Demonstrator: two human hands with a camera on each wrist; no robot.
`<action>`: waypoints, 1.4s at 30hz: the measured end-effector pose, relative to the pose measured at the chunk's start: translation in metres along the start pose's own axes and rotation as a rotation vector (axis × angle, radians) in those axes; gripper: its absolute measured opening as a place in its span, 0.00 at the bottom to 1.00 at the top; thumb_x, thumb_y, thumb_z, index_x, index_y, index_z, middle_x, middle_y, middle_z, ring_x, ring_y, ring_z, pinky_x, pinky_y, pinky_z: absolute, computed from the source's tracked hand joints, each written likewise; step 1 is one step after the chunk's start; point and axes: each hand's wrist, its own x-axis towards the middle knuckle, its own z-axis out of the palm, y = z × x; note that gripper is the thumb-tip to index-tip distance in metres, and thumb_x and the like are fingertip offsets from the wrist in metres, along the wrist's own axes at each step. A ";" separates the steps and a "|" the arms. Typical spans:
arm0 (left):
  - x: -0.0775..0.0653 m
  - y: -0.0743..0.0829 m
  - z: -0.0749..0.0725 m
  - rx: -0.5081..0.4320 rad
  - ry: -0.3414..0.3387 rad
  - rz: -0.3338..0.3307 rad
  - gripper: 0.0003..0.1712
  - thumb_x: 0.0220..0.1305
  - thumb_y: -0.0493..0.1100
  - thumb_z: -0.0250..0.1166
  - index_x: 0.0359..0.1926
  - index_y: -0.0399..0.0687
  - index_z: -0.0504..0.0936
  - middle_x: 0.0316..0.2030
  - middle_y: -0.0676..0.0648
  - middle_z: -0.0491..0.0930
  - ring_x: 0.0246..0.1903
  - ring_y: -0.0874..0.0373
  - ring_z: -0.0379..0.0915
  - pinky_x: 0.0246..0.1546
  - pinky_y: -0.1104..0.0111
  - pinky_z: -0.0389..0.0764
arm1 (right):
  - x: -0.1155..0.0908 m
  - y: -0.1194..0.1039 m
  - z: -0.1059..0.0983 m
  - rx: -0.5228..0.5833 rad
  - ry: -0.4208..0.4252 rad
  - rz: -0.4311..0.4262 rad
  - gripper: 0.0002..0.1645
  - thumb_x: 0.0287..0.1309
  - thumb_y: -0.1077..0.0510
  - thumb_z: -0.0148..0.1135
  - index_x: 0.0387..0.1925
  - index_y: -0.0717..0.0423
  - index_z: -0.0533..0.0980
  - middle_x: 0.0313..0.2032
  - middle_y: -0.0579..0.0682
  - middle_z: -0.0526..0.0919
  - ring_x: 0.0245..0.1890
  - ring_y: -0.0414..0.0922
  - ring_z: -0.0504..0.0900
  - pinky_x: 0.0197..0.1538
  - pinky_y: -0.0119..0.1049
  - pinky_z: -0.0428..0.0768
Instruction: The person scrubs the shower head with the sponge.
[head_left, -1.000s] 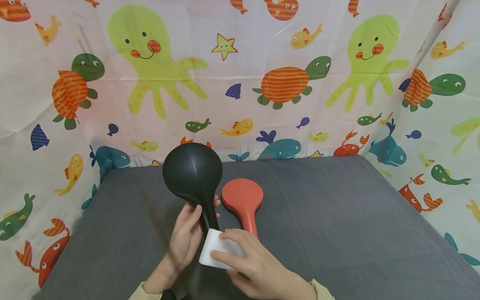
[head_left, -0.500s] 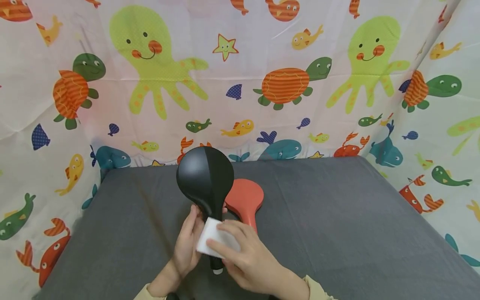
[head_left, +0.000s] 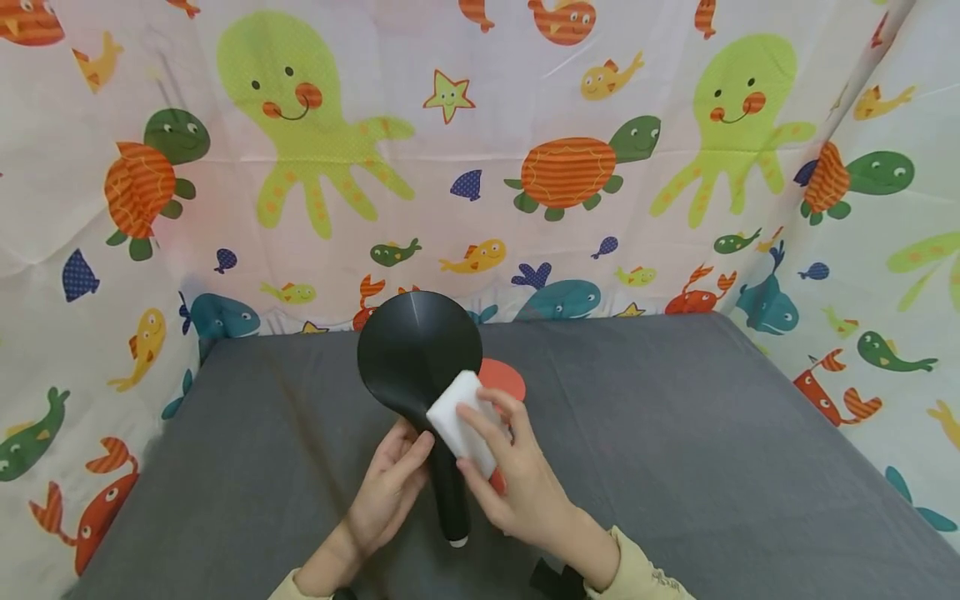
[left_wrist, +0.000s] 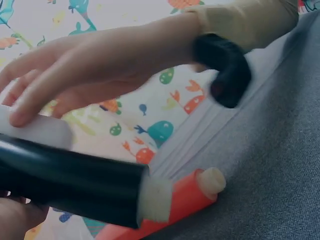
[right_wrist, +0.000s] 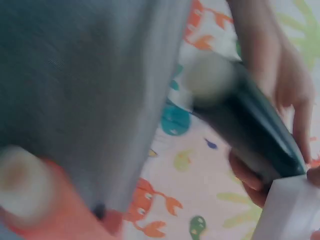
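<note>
My left hand (head_left: 382,483) grips a black paddle-shaped thing (head_left: 416,350) at its neck. Its broad round head tilts away from me and shows a crease down the middle; a pale cap ends the handle. My right hand (head_left: 528,475) holds a white sponge block (head_left: 453,412) against the upper neck, just below the head. In the left wrist view, the sponge (left_wrist: 50,132) lies along the top of the black handle (left_wrist: 75,177). The right wrist view has the sponge (right_wrist: 290,210) beside the handle (right_wrist: 245,125), with left fingers around it.
Behind the right hand, a similar red thing (head_left: 502,379) lies on the grey cloth-covered table (head_left: 675,450), mostly hidden. Its pale-capped handle (left_wrist: 190,197) shows in the left wrist view. A sea-animal curtain (head_left: 480,217) stands around the back and sides.
The right hand has moved the sponge up from the handle to just below the black head. The black thing has shifted right and turned, now covering more of the red one.
</note>
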 end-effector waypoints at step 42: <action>0.004 0.015 -0.008 0.135 0.069 0.229 0.22 0.64 0.23 0.50 0.59 0.27 0.64 0.53 0.39 0.73 0.53 0.52 0.70 0.54 0.65 0.71 | -0.035 -0.021 0.018 0.357 -0.125 0.239 0.34 0.56 0.62 0.62 0.61 0.59 0.58 0.57 0.57 0.59 0.54 0.50 0.62 0.44 0.42 0.76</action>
